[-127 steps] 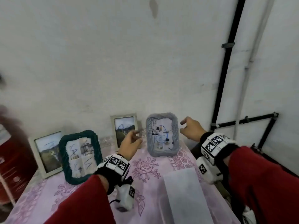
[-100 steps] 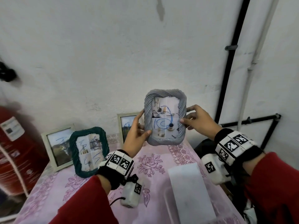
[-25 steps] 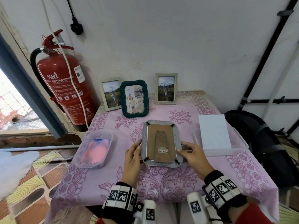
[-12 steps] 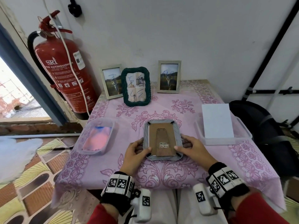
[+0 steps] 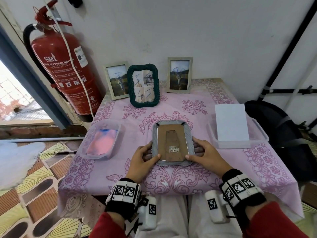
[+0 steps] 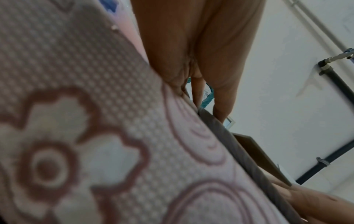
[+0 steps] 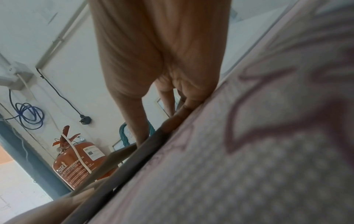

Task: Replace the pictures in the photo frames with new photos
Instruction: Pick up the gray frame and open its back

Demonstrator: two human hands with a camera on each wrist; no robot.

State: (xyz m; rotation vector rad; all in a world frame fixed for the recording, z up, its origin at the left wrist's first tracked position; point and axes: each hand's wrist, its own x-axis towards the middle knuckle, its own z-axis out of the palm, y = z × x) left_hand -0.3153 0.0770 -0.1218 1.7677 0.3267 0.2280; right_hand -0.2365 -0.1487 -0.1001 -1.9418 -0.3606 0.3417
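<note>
A: Nearest the table's [image 5: 171, 179] front edge?

B: Left hand [image 5: 143, 158] and right hand [image 5: 205, 155], on either side of the grey frame [image 5: 155, 140]. Left: thumb laid over the frame's near-left corner, fingers curled against its left side, pinching that edge. Right: thumb on the near-right corner, fingers tucked along the right side, likewise pinching.

A: Position of the grey frame?

B: Face down, flat on the cloth, at the middle of the table toward the front edge. Brown backing board [image 5: 163, 134] uppermost, with folded stand [image 5: 172, 140] and barcode sticker [image 5: 174, 149].

A: To the sides?

B: By the left edge, a clear tub [image 5: 103, 123] with pink and blue contents. By the right edge, a second clear tub [image 5: 240, 144] holding a white sheet [image 5: 231, 122]. Both well apart from the grey frame.

A: Farther back?

B: Along the back edge, upright against the wall: pale frame [image 5: 117, 79], green rope-rimmed frame [image 5: 130, 86] just beside it and partly overlapping it, then a second pale frame [image 5: 179, 74] to the right, standing apart. Scribbled pictures in all three.

A: Off the table?

B: Past the back-left corner, a red fire extinguisher [image 5: 66, 69].
</note>
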